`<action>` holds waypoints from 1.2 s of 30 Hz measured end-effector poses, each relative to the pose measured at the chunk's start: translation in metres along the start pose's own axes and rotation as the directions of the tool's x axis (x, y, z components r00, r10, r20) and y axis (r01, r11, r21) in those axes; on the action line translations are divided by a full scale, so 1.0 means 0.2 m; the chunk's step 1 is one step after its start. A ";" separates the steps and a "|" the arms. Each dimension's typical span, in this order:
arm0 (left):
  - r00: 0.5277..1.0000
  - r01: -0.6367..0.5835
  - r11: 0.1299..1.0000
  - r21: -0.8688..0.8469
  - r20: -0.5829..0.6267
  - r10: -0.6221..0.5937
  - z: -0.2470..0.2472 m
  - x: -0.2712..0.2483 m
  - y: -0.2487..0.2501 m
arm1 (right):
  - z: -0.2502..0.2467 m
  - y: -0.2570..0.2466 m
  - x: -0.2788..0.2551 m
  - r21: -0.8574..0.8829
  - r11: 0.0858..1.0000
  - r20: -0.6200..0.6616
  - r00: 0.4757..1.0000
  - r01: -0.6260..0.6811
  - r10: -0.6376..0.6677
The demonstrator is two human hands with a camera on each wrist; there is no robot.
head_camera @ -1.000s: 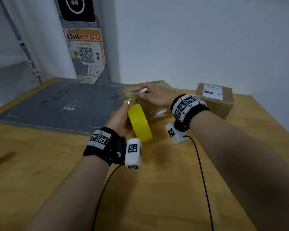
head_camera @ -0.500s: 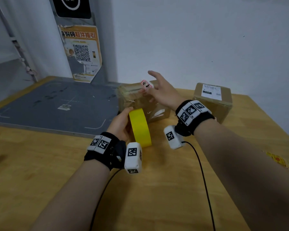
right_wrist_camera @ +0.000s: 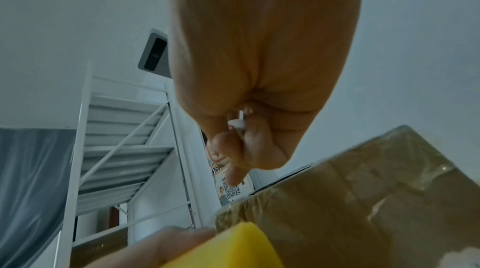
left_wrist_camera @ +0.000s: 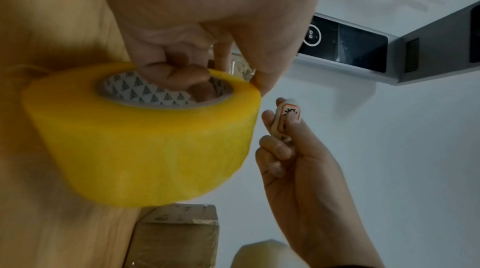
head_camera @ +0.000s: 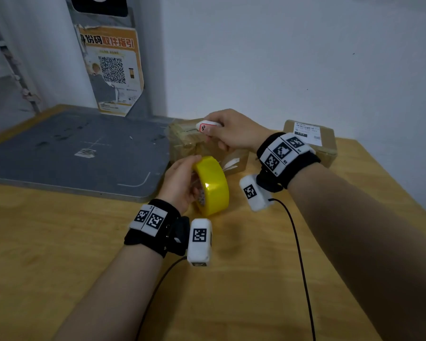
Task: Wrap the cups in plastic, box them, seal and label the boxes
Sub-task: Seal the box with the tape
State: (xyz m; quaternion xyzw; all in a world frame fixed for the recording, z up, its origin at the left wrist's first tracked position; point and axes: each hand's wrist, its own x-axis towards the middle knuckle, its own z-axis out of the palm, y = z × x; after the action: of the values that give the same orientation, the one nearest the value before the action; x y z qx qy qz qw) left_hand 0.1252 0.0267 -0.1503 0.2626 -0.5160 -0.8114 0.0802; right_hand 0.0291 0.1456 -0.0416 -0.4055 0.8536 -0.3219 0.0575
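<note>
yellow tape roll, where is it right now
In the head view the yellow tape roll sits mid-frame in the left hand, fingers hooked through its core, just in front of the taped cardboard box on the wooden table.

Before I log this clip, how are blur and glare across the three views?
Head view: fairly sharp, a small glare spot on the yellow tape roll. Left wrist view: dim, roll slightly soft. Right wrist view: right hand fills the frame, blurred; glare on the taped box.
</note>
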 end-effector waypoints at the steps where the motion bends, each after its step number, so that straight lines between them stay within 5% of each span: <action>1: 1.000 0.001 1.000 0.019 -0.004 0.000 0.00 0.00 0.01 | 0.00 -0.01 0.00 0.045 0.999 -0.003 1.000 -0.002 0.002; 6: 1.000 0.000 0.997 0.077 -0.011 0.000 0.00 -0.01 0.03 | 0.03 0.00 0.00 0.422 0.901 -0.001 0.994 -0.099 0.110; 11: 0.999 -0.020 0.998 0.064 -0.026 0.021 0.01 -0.04 0.03 | 0.05 -0.01 0.02 0.679 0.698 0.033 0.959 -0.229 0.282; 16: 0.999 -0.026 0.998 0.053 -0.040 0.028 0.01 -0.04 0.02 | 0.06 0.00 0.00 0.367 0.916 0.038 0.987 -0.159 0.156; 23: 0.998 -0.048 0.999 -0.015 -0.047 0.047 0.03 -0.06 0.01 | 0.04 -0.04 0.00 0.110 0.991 0.127 0.990 -0.082 0.068; 29: 0.997 -0.067 0.997 -0.046 -0.048 0.065 0.03 -0.07 -0.01 | 0.00 -0.12 0.01 -0.211 0.977 0.068 0.997 0.037 -0.023; 36: 0.993 -0.101 0.993 -0.058 -0.066 0.097 0.04 -0.08 -0.03 | 0.06 -0.20 0.04 -0.491 0.864 0.170 0.985 0.117 -0.036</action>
State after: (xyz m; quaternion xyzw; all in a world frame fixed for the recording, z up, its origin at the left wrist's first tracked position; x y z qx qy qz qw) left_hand 0.1353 0.0425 -0.1469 0.2594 -0.5004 -0.8132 0.1447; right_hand 0.0539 0.1154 -0.0264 -0.4639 0.8838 -0.0601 0.0042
